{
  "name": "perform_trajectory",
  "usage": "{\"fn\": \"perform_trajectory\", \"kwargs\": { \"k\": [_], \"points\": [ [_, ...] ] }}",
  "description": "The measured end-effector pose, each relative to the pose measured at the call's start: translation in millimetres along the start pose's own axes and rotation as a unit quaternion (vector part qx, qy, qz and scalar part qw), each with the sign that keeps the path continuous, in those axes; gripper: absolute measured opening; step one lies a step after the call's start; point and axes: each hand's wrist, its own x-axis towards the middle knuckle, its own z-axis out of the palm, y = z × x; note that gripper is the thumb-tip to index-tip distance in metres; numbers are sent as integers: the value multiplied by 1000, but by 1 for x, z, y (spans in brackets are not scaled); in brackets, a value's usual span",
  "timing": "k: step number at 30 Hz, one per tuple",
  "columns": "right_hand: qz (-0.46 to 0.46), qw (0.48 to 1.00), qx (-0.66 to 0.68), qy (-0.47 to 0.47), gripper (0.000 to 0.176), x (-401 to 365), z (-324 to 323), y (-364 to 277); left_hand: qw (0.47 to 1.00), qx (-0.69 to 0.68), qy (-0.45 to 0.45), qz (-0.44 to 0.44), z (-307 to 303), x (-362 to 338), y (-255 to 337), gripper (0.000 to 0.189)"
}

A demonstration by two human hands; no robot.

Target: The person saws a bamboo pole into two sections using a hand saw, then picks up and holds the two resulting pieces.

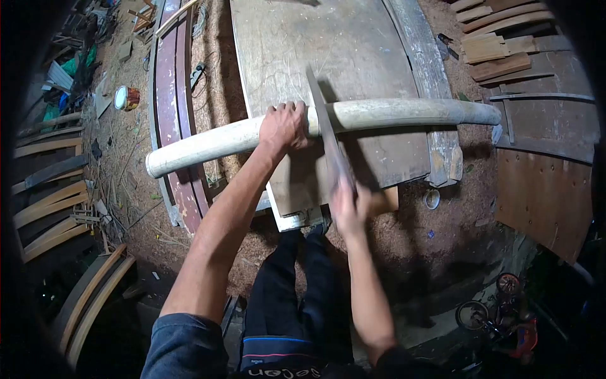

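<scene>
- Bench (379, 50): pale, worn board w/ its long side running near to far; carries the pole's mid part.
- Red beam (167, 82): left of bench, roughly parallel to it; pole's left end reaches over & past it.
- Pole (404, 114): long, pale, slightly curved, lying crosswise on bench. Long axis left–right, left end a bit nearer; both ends overhang bench.
- Saw (324, 120): long blade across pole, approx. at right angles, tip on far side, grip end near. Cut depth: can't tell.
- Left hand (282, 126): on pole just left of blade, closer to the crossing pt. than right hand. Fingers close together, bent over pole's far side, thumb toward near side, i.e. wrapped round it.
- Right hand (348, 205): near side of pole, apart from it, at saw's grip end. Fingers look closed round the grip; blurred, so exact finger spacing can't be told.
- Can (128, 98): on ground, left of red beam, well apart from both hands.
</scene>
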Motion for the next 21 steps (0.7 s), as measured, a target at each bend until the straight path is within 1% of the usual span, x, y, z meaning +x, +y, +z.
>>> {"fn": "perform_trajectory", "kwargs": {
  "k": [1, 3, 4, 5, 6, 7, 8, 9, 10, 12, 13, 14, 15, 16, 17, 18, 19, 20, 21],
  "points": [
    [-28, 999, 12, -16, 47, 33, 14, 3, 1000, -8, -24, 1, 0, -4, 3, 73],
    [-9, 999, 52, 10, 45, 31, 20, -5, 998, -16, -54, 3, -15, 4, -1, 72],
    [19, 994, 106, 2, 43, 5, 10, 4, 999, -3, -35, 4, -11, -3, -1, 74],
    [7, 995, 92, 21, 40, -29, 7, -9, 1000, 12, -10, 9, -4, -5, -1, 75],
    [-31, 997, 70, -5, 37, -52, -7, 10, 999, 26, 19, 14, 6, -2, -2, 77],
    [-42, 997, 71, -3, 37, -47, -4, 9, 995, 69, 71, 17, 19, 1, -5, 79],
    [-50, 996, 74, 4, 37, -45, 2, 9, 997, 51, 54, 19, 34, 1, -5, 78],
    [-20, 998, 64, 7, 40, -20, 15, 4, 998, 35, 40, 19, 18, 1, -3, 77],
    [-114, 991, -63, 19, 45, 18, 26, 1, 1000, 16, 24, 12, 8, -3, -1, 76],
    [-45, 999, 11, -12, 47, 48, 37, -4, 1000, -3, -4, 8, -4, 2, 0, 76],
    [-26, 1000, -8, -15, 47, 30, 24, -7, 1000, -14, -21, 5, -5, 0, -1, 76],
    [-81, 993, -76, 45, 45, -4, 15, -11, 1000, -13, -19, 5, -6, -1, -2, 76],
    [-30, 999, -42, -4, 42, -40, -6, -2, 1000, -12, -13, 7, -5, 2, -3, 76],
    [-27, 1000, 12, -1, 40, -67, -14, -3, 1000, -13, -12, 9, 2, 3, -3, 76],
    [-15, 1000, 7, -11, 40, -58, -18, -2, 1000, 17, 19, 7, 21, 4, -5, 79],
    [5, 1000, 4, -13, 40, -51, -19, -2, 1000, 13, 16, 11, 24, -1, -3, 79],
    [18, 997, 79, -2, 42, -16, 1, -10, 1000, 11, 19, 13, 22, 1, -4, 80],
    [-30, 999, 33, -21, 44, 21, 13, -2, 1000, 8, 23, 11, 17, 3, -5, 81],
    [-46, 999, 1, -23, 42, 29, 22, -5, 1000, 5, -3, 7, 7, 4, -4, 81]
  ]
}}
